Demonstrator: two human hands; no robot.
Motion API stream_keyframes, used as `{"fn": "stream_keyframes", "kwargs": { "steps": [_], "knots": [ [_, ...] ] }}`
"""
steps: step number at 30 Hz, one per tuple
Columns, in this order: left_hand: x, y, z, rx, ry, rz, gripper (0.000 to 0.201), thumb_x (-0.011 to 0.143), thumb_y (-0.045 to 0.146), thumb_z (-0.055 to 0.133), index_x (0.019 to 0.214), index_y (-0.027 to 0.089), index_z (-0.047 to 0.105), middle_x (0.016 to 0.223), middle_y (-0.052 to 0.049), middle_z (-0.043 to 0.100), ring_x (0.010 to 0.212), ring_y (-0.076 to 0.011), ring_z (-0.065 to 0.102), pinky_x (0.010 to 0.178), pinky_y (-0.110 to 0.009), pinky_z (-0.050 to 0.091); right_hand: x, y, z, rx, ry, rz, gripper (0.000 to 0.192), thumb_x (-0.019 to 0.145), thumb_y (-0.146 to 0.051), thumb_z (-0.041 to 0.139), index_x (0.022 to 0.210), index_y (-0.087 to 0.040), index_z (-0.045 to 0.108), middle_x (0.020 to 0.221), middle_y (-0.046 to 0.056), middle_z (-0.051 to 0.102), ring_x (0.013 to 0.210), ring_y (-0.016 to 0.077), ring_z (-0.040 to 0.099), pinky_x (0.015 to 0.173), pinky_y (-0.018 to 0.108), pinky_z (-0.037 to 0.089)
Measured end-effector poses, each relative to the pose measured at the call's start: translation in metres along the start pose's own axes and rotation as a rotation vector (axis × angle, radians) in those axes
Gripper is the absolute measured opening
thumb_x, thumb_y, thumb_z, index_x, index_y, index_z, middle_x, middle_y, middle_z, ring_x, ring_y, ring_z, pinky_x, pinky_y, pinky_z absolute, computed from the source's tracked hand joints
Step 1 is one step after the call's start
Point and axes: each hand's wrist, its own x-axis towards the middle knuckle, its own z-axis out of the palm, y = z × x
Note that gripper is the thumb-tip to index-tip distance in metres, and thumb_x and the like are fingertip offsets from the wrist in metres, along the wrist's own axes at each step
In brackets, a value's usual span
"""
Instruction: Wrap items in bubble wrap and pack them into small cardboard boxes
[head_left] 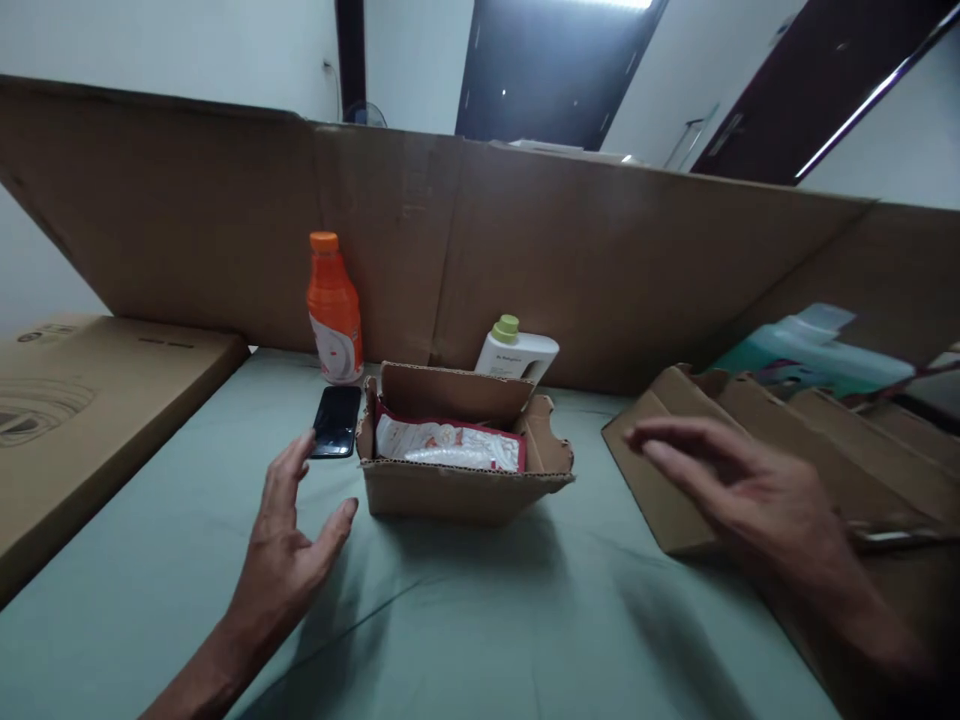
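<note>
In the middle of the green cloth stands a small open cardboard box (450, 492) with raised flaps. Inside it lies a white and red plastic packet (450, 440), wrinkled and shiny. My left hand (292, 545) is open and empty left of this box, thumb and fingers apart. Its fingertips come close to a black phone (337, 422) lying flat on the cloth. Over at the right, my right hand (757, 490) hovers before a larger cardboard box (667, 450) with dividers. Slightly blurred, its fingers are stretched out with a gap to the thumb, and nothing shows between them.
An orange bottle (335, 310) and a white bottle with a green cap (517, 350) stand against a tall cardboard wall (570, 250). A bottle of teal liquid (817, 350) leans behind the right box. Along the left lies a flat cardboard carton (112, 420).
</note>
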Motion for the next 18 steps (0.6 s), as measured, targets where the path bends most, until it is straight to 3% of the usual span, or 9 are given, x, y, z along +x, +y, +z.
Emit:
{"fn": "stream_keyframes", "kwargs": {
  "steps": [3,5,7,9,11,13,15,18],
  "knots": [
    [-0.012,-0.018,0.012,-0.163,-0.202,-0.260,0.076,0.090,0.041,0.063,0.156,0.029,0.026,0.157,-0.015,0.039,0.139,-0.0340,0.047,0.108,-0.055,0.047,-0.037,0.031,0.040,0.149,-0.191,0.081,0.040,0.083,-0.048,0.067,0.116,-0.025,0.068,0.114,0.010,0.075,0.093,0.0275,0.071,0.078,0.042,0.060],
    [-0.011,-0.017,0.031,-0.262,-0.274,-0.332,0.079,0.088,0.041,0.063,0.156,0.026,0.025,0.157,-0.016,0.039,0.143,-0.0348,0.042,0.109,-0.055,0.045,-0.045,0.038,0.082,0.302,-0.298,0.067,0.055,0.078,-0.046,0.070,0.126,-0.020,0.061,0.123,0.014,0.071,0.102,0.0285,0.070,0.079,0.041,0.060],
    [-0.005,-0.007,0.051,-0.353,-0.295,-0.363,0.081,0.084,0.041,0.062,0.154,0.022,0.026,0.152,-0.018,0.044,0.141,-0.0337,0.044,0.108,-0.053,0.046,-0.046,0.036,0.114,0.425,-0.337,0.090,0.059,0.075,-0.046,0.068,0.124,-0.016,0.059,0.117,0.015,0.072,0.101,0.0287,0.070,0.077,0.039,0.060],
    [-0.004,0.007,0.066,-0.432,-0.288,-0.377,0.081,0.081,0.040,0.062,0.152,0.019,0.028,0.146,-0.017,0.051,0.137,-0.0316,0.049,0.107,-0.049,0.048,-0.051,0.034,0.128,0.447,-0.316,0.152,0.054,0.076,-0.046,0.065,0.118,-0.013,0.060,0.106,0.015,0.074,0.091,0.0282,0.071,0.073,0.038,0.059],
    [-0.017,0.017,0.070,-0.487,-0.278,-0.385,0.080,0.077,0.041,0.064,0.148,0.018,0.035,0.143,-0.017,0.054,0.133,-0.0310,0.053,0.107,-0.046,0.048,-0.071,0.036,0.124,0.381,-0.258,0.206,0.045,0.078,-0.046,0.062,0.110,-0.014,0.064,0.099,0.014,0.076,0.085,0.0284,0.071,0.072,0.039,0.059],
    [-0.046,0.018,0.062,-0.508,-0.308,-0.427,0.078,0.074,0.043,0.068,0.143,0.018,0.041,0.143,-0.016,0.055,0.130,-0.0321,0.056,0.108,-0.046,0.049,-0.105,0.038,0.113,0.302,-0.205,0.232,0.037,0.081,-0.045,0.059,0.102,-0.016,0.068,0.096,0.013,0.077,0.084,0.0298,0.071,0.074,0.041,0.060],
    [-0.084,0.013,0.042,-0.496,-0.311,-0.513,0.080,0.072,0.047,0.072,0.142,0.019,0.045,0.145,-0.017,0.055,0.128,-0.0349,0.059,0.107,-0.048,0.050,-0.142,0.033,0.103,0.271,-0.170,0.199,0.034,0.083,-0.042,0.060,0.103,-0.018,0.071,0.100,0.013,0.077,0.090,0.0323,0.072,0.080,0.044,0.060],
    [-0.130,0.002,-0.003,-0.409,-0.214,-0.629,0.079,0.075,0.059,0.070,0.144,0.026,0.047,0.145,-0.012,0.059,0.130,-0.0374,0.058,0.108,-0.050,0.051,-0.180,0.004,0.101,0.368,-0.193,0.059,0.041,0.086,-0.033,0.061,0.125,-0.023,0.066,0.122,0.011,0.072,0.112,0.0336,0.068,0.097,0.046,0.057]
  ]
}}
